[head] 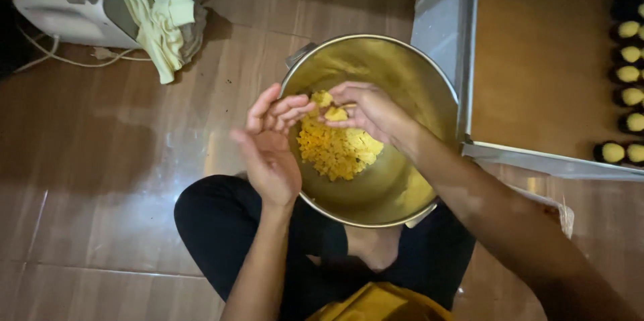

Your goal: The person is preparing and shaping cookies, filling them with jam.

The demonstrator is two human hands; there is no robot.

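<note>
A large steel pot (409, 66) sits on the floor between my knees, holding a heap of crumbly yellow mixture (335, 150). Over its left rim my left hand (272, 143) is held open, palm turned towards the pot, with a bit of yellow mixture (323, 99) at its fingertips. My right hand (367, 110) reaches in from the right and pinches a small lump of the yellow mixture (336, 114) between its fingers, right beside my left fingertips.
A metal tray (537, 160) lined with brown paper lies at the right, with a column of yellow balls in dark cups (629, 76) along its far edge. A white appliance (64, 16) with a yellowish cloth (161, 22) draped over it stands at the upper left on the wooden floor.
</note>
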